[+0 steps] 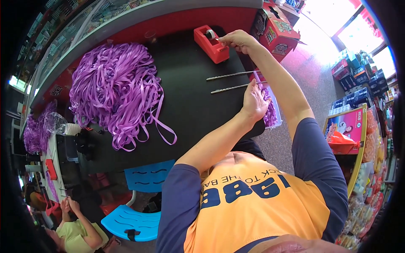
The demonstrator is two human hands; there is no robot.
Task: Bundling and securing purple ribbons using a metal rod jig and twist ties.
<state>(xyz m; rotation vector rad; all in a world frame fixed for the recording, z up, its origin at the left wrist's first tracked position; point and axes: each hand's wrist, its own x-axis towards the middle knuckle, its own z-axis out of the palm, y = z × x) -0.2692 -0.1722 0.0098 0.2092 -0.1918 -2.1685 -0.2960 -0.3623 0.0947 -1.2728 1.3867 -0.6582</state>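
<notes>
My right hand [239,41] is at the far edge of the black table, its fingers pinched on the end of the clear tape [218,39] at a red tape dispenser [211,45]. My left hand [255,102] rests nearer to me, fingers stretched out over purple ribbons [270,113] and the thumb beside a thin metal rod [230,89]. A second metal rod [228,76] lies roughly parallel, farther off. Both jut over the table from the right. The ribbons lie in a clear plastic tray [277,110], partly hidden by my hand.
A big heap of purple ribbons [114,92] covers the left of the black table [185,97]. A blue chair [135,221] stands below left. A red carton [276,36] is past the table's far right corner. Another person [80,232] sits at lower left.
</notes>
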